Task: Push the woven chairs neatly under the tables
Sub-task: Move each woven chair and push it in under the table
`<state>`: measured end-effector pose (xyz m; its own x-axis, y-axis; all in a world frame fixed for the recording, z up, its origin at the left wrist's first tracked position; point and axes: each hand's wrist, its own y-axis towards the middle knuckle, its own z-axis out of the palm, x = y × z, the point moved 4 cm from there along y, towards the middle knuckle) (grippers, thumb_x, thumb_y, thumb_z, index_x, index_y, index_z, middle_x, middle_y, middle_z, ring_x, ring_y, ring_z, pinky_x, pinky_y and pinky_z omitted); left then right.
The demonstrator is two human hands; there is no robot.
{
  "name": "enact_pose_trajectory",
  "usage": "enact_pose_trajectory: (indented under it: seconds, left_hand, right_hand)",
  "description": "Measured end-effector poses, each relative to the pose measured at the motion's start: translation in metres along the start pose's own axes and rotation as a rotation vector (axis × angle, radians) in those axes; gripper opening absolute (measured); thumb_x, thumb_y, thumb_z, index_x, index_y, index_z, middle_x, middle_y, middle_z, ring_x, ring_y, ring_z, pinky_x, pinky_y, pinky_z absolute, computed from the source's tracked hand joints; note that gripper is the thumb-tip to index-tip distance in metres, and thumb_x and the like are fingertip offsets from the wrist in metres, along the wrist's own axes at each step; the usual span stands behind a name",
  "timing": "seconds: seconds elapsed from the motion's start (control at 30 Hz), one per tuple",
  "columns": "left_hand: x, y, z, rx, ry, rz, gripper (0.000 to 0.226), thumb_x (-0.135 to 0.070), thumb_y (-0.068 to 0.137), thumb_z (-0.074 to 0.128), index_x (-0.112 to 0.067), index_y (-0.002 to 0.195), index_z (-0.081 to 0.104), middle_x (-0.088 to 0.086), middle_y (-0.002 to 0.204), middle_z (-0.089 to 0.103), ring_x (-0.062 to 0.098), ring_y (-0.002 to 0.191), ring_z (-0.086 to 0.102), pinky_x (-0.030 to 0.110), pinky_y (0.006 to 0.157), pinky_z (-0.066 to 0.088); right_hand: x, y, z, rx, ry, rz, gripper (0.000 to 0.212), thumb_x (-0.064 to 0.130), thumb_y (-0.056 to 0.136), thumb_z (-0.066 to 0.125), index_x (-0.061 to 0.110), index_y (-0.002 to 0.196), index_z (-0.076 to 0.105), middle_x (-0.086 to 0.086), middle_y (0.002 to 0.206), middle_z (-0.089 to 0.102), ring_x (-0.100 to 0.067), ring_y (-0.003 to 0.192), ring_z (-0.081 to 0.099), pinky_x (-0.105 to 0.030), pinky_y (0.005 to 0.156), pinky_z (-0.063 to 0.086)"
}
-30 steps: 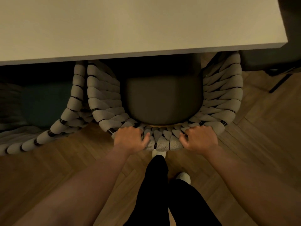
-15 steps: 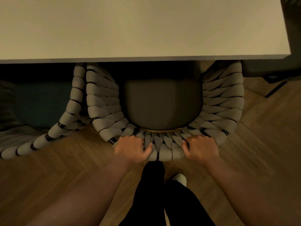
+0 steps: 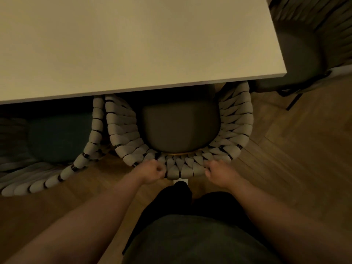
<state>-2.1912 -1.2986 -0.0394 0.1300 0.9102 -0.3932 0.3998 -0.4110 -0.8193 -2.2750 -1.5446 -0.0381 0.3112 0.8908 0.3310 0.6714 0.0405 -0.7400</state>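
The desk (image 3: 133, 44) overhangs the woven chair (image 3: 236, 130), whose seat lies partly under its edge, close beside a second chair (image 3: 95, 130), so it looks nearly tucked in. The left hand (image 3: 152, 171) and right hand (image 3: 219, 173) sit apart at the back rim with fingers curled, probably spaced for a straight push. Whether they clamp the weave I cannot tell.

Left hand (image 3: 152, 171) and right hand (image 3: 219, 173) now fists, off woven chair (image 3: 182, 168) rim.

Dim warm light, soft blur, curved edges
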Motion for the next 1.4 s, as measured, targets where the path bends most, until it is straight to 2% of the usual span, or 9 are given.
enact_pose_trajectory:
  seconds: [0.07,0.17,0.3,0.5,0.63,0.77,1.0,1.23,1.4]
  left_hand:
    - [-0.001,-0.008,-0.016,-0.048,-0.079,-0.014,0.023,-0.024,0.099,0.053,-0.012,0.091,0.071,0.005,0.086,0.068,0.021,0.082,0.062,0.031,0.07,0.047]
    - [-0.004,-0.013,-0.042,-0.14,-0.104,-0.021,0.021,-0.026,0.101,0.054,-0.019,0.103,0.073,-0.006,0.091,0.069,0.012,0.085,0.062,0.026,0.074,0.049]
    - [-0.023,-0.008,-0.059,-0.142,0.024,-0.027,0.027,-0.028,0.102,0.053,-0.017,0.121,0.069,-0.002,0.115,0.069,0.01,0.096,0.058,0.026,0.085,0.045]
    - [-0.095,0.007,-0.043,-0.029,0.129,0.086,0.026,-0.028,0.101,0.053,-0.019,0.119,0.07,-0.004,0.113,0.068,0.009,0.103,0.059,0.022,0.086,0.042]
    - [-0.145,0.016,-0.026,0.042,0.255,0.142,0.024,-0.029,0.1,0.053,-0.024,0.116,0.071,-0.007,0.109,0.068,0.008,0.1,0.06,0.022,0.086,0.044]
    - [-0.198,0.023,-0.012,0.075,0.331,0.176,0.02,-0.03,0.099,0.053,-0.03,0.109,0.071,-0.009,0.105,0.069,0.005,0.096,0.06,0.022,0.082,0.045]
    - [-0.318,0.033,0.049,0.042,0.389,0.216,0.025,-0.027,0.101,0.053,-0.022,0.119,0.069,-0.005,0.107,0.066,0.005,0.091,0.058,0.024,0.086,0.045]
    - [-0.449,0.035,0.139,0.091,0.464,0.263,0.029,-0.027,0.102,0.052,-0.02,0.127,0.064,-0.002,0.127,0.062,0.013,0.115,0.056,0.025,0.096,0.042]
    - [-0.534,0.051,0.185,0.197,0.562,0.3,0.03,-0.029,0.102,0.051,-0.023,0.13,0.062,-0.003,0.133,0.06,0.012,0.12,0.053,0.026,0.1,0.039]
  right_hand:
    - [0.0,-0.013,-0.01,0.011,0.138,0.013,0.019,0.027,0.099,0.047,0.016,0.099,0.062,-0.001,0.089,0.062,-0.022,0.085,0.06,-0.036,0.071,0.05]
    - [-0.013,-0.026,-0.024,-0.067,0.288,0.039,0.027,0.02,0.099,0.05,0.002,0.105,0.068,-0.016,0.1,0.069,-0.031,0.094,0.064,-0.043,0.082,0.053]
    - [-0.049,-0.044,-0.025,-0.108,0.384,0.175,0.025,0.019,0.098,0.051,0.0,0.092,0.068,-0.017,0.089,0.068,-0.033,0.083,0.064,-0.036,0.068,0.048]
    - [-0.095,-0.082,-0.021,-0.189,0.541,0.307,0.025,0.024,0.1,0.053,0.014,0.107,0.074,-0.004,0.102,0.072,-0.02,0.093,0.064,-0.038,0.087,0.053]
    - [-0.13,-0.114,-0.009,-0.229,0.656,0.387,0.025,0.024,0.099,0.056,0.014,0.113,0.074,-0.004,0.112,0.072,-0.02,0.102,0.064,-0.032,0.087,0.05]
    - [-0.17,-0.146,0.009,-0.241,0.744,0.434,0.028,0.026,0.1,0.055,0.014,0.119,0.071,-0.004,0.12,0.07,-0.02,0.109,0.063,-0.035,0.096,0.05]
    - [-0.275,-0.201,0.035,-0.259,0.854,0.456,0.029,0.028,0.098,0.058,0.014,0.12,0.072,-0.003,0.122,0.069,-0.021,0.115,0.062,-0.034,0.099,0.049]
    - [-0.395,-0.275,0.034,-0.3,0.953,0.429,0.03,0.024,0.1,0.057,0.007,0.121,0.069,-0.009,0.121,0.069,-0.02,0.107,0.063,-0.03,0.09,0.048]
    - [-0.463,-0.32,0.031,-0.329,0.999,0.457,0.032,0.023,0.102,0.054,0.007,0.126,0.066,-0.008,0.128,0.065,-0.022,0.118,0.059,-0.033,0.1,0.046]
